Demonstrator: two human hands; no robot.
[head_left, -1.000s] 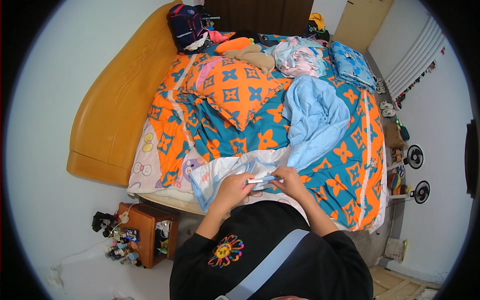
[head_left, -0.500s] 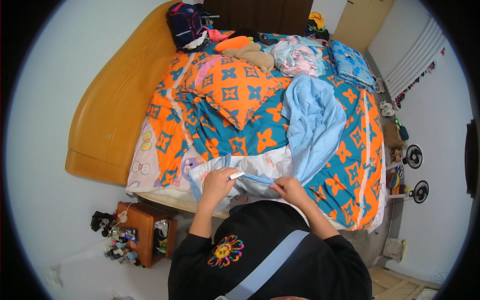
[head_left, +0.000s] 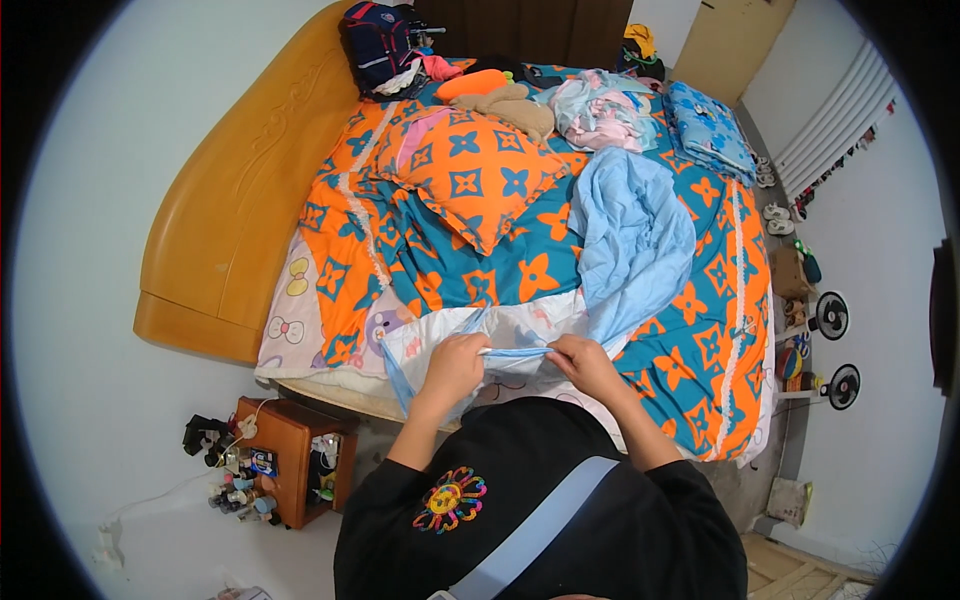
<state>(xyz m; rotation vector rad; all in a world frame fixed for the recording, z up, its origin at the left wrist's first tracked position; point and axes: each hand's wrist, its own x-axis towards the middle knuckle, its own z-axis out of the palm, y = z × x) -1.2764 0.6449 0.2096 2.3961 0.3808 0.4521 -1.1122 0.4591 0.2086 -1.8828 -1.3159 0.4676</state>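
A light blue bedding cloth (head_left: 632, 235) lies rumpled across the near middle of the bed, with a white printed part (head_left: 540, 318) spread toward me. Its near edge is stretched in a narrow strip between my hands. My left hand (head_left: 456, 368) is closed round the left end of that strip; a bit of white shows by its fingers. At the other end, my right hand (head_left: 585, 362) pinches the edge between thumb and fingers. Both hands are over the bed's near side, just in front of my body. Beyond them lies an orange and teal pillow (head_left: 470, 175).
The patterned bed (head_left: 700, 310) has a wooden headboard (head_left: 230, 210) at left. A backpack (head_left: 375, 45), plush toy (head_left: 515, 110), crumpled pastel cloth (head_left: 605, 110) and folded blue quilt (head_left: 708, 130) lie at its far side. A nightstand (head_left: 290, 450) stands near left; fans (head_left: 843, 386) at right.
My hands have drawn the cloth's edge straighter and more level between them. The white piece at my left hand is now mostly covered. My view has shifted slightly.
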